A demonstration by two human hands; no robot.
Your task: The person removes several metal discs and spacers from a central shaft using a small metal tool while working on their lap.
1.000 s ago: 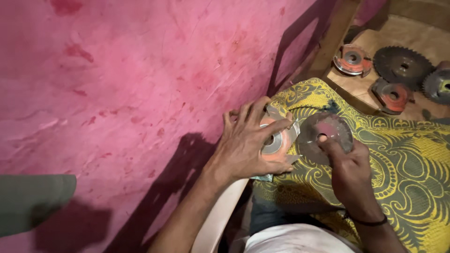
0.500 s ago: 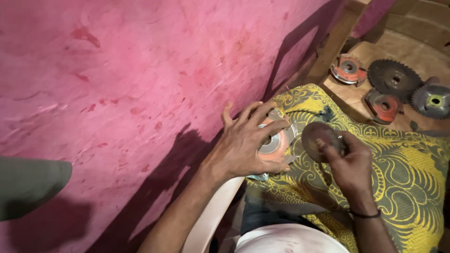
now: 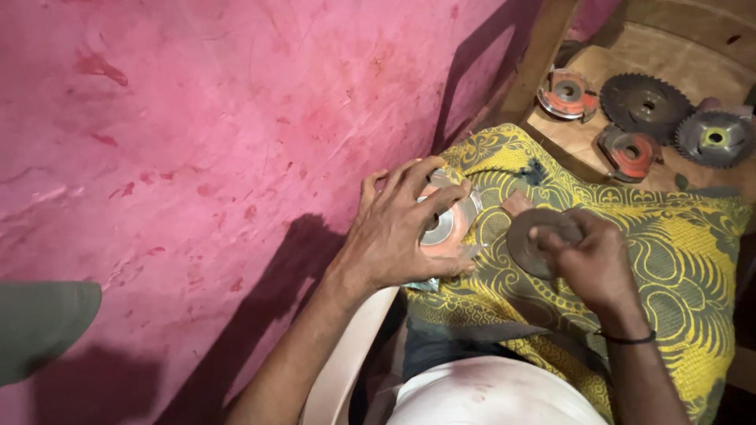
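Observation:
My left hand (image 3: 398, 232) is spread over an orange and silver cutter disc (image 3: 442, 226) that rests on my lap, fingers gripping its rim. To its right my right hand (image 3: 594, 260) pinches a dark round metal disc (image 3: 529, 238) by its edge, holding it just above the yellow patterned cloth (image 3: 685, 260) that covers my legs. The two discs lie close together but apart.
Several toothed cutter discs lie on a wooden surface (image 3: 709, 71) at the top right: an orange one (image 3: 567, 93), a dark saw blade (image 3: 644, 102), another orange one (image 3: 628, 151) and a grey one (image 3: 715, 138). A pink wall (image 3: 197, 157) fills the left. A white plastic chair arm (image 3: 346, 370) is below.
My right hand has shifted the dark disc slightly right and down, away from the orange disc. My left hand stays on the orange disc. The view has drifted a little.

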